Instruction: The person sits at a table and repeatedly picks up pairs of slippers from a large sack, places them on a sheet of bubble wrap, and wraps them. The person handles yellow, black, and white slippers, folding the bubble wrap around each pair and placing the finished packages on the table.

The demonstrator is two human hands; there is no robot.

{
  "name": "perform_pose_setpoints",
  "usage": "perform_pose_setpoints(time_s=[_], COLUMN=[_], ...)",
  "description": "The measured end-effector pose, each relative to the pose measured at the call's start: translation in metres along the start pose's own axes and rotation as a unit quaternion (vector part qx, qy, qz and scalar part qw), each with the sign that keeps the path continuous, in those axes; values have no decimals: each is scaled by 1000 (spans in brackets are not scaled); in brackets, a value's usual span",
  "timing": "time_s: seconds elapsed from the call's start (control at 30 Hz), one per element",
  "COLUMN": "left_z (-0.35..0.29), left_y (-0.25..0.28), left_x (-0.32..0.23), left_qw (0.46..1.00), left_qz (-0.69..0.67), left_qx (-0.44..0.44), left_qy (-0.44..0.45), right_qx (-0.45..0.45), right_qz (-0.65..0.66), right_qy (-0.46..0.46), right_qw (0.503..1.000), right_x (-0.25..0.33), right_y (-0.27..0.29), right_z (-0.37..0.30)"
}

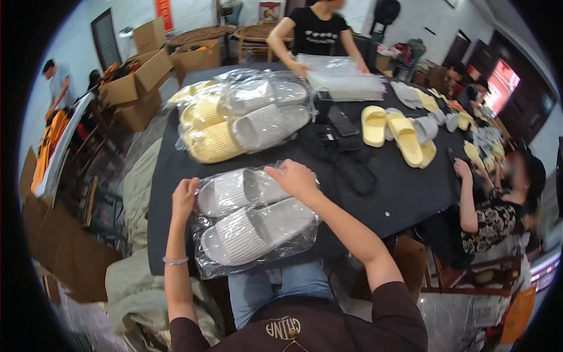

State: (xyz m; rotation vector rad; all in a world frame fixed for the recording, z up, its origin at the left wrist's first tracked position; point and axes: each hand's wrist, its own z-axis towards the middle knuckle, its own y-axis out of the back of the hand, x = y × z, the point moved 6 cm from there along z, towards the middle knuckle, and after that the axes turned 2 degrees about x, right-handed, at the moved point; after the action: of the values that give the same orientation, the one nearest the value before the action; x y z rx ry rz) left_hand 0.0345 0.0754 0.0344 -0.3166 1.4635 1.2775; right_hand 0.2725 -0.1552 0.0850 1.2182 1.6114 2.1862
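A pair of grey slippers [234, 237] lies side by side in a clear plastic bag [311, 242] at the table's near edge, toes to the left. My left hand [186, 196] has its fingers curled closed on the bag's far left corner. Bent over the bag's far edge, my right hand [296, 178] pinches the film beside the heel of the farther slipper. Beyond them sits a stack of bagged yellow slippers [214, 141] and bagged grey slippers [267, 126].
A black phone [342, 121] and a dark strap [358, 182] lie mid-table. Loose yellow slippers [404, 138] are to the right. Across the table a person in black [319, 29] handles a stack of clear bags [346, 85]; another person [498, 205] sits at right. Cardboard boxes [135, 82] stand far left.
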Motion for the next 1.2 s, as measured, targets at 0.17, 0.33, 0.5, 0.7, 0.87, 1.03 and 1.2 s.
perform_pose_setpoints(time_s=[0.17,0.33,0.5,0.7,0.87,1.03,1.2], left_z=[26,29,15,29,47,45,35], left_y=[-15,-15,-2,-1,-14,-7,-1], left_x=[46,45,27,24,66,57,45], left_qw=[999,997,989,995,965,994,987], left_qz=[14,6,-70,87,-190,-31,-89], left_qx=[-29,-59,-38,-57,43,-81,-105], left_qy=[22,44,125,4,177,72,86], right_qx=[-52,57,67,72,62,192,263], right_qz=[258,596,677,634,677,754,671], right_qy=[22,-100,-145,-45,3,-7,-29], right_qw=[964,795,718,769,733,629,692], right_x=[-77,-113,-103,-98,-93,-77,-68], right_y=[-35,-41,-46,-26,-29,-32,-26], right_z=[36,30,21,18,23,14,-6])
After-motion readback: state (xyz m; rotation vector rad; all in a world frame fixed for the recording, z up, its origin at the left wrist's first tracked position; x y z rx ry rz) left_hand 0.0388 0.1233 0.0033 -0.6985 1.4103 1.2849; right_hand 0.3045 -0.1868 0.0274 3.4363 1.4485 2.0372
